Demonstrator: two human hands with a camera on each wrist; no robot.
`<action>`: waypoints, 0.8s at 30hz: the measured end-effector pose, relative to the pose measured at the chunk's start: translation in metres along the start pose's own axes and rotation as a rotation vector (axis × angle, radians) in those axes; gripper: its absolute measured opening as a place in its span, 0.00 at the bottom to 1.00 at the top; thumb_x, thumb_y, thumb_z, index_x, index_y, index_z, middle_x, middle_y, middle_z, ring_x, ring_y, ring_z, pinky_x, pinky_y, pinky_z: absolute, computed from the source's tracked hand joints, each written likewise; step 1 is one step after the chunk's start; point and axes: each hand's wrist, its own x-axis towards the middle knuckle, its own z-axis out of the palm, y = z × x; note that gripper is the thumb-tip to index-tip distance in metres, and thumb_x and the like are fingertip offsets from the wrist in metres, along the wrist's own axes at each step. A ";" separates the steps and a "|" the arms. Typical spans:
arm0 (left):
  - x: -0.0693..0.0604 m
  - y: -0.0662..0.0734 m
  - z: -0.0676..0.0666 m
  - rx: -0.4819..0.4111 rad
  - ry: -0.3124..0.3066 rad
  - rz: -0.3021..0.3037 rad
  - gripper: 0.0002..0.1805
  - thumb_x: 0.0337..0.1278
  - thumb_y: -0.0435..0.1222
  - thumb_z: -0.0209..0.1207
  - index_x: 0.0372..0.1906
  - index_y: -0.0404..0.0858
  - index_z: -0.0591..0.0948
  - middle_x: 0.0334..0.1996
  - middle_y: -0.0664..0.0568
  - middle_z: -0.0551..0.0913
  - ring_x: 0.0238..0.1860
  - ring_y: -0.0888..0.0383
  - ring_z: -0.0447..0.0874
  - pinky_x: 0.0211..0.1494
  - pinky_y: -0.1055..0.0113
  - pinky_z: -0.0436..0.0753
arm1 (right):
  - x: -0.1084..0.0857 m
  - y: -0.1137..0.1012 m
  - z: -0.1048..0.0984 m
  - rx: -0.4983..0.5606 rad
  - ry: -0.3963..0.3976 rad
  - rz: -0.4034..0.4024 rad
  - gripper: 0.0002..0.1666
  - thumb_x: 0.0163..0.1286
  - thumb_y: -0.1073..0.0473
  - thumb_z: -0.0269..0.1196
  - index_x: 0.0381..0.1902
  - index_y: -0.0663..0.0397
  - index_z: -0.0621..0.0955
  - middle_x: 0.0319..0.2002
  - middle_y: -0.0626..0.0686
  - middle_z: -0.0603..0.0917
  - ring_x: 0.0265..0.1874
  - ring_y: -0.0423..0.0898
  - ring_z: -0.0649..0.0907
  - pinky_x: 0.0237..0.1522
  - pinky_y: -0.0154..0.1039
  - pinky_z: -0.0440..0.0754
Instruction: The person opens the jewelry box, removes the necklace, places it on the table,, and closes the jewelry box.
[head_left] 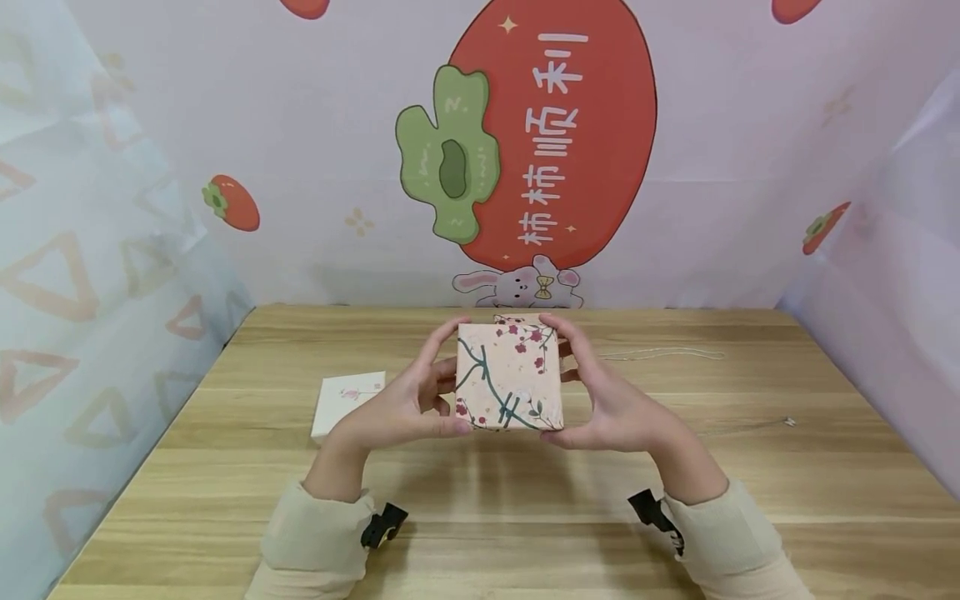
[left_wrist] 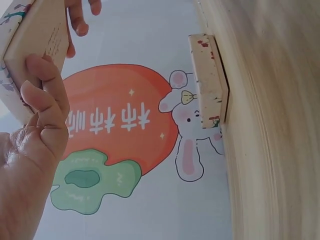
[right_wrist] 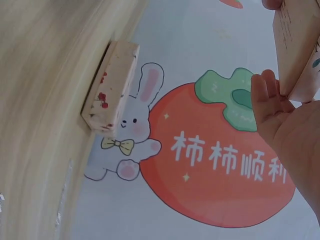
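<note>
A square cream box with red blossoms and dark green branches (head_left: 510, 379) is raised above the table, its patterned face towards the head camera. My left hand (head_left: 401, 404) grips its left side and my right hand (head_left: 618, 408) its right side, each with a finger at the far corner and the thumb at the near corner. Small printed text on the box's plain underside shows in both wrist views. Behind it stands a second floral box (left_wrist: 210, 82) on the table, mostly hidden in the head view.
A white box with a pink flower print (head_left: 348, 400) lies on the wooden table (head_left: 495, 533), left of my left hand. To the right are a thin silvery chain (head_left: 675, 354) and a finer chain with a small pendant (head_left: 789, 422). A printed cloth backdrop (head_left: 337, 125) stands behind.
</note>
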 end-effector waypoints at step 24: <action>0.045 -0.004 0.021 0.761 -0.075 -0.339 0.67 0.33 0.50 0.78 0.77 0.38 0.50 0.73 0.44 0.63 0.71 0.43 0.58 0.69 0.34 0.59 | -0.014 0.030 -0.015 -0.334 -0.151 0.179 0.70 0.39 0.51 0.83 0.73 0.60 0.55 0.65 0.56 0.67 0.60 0.50 0.71 0.63 0.53 0.73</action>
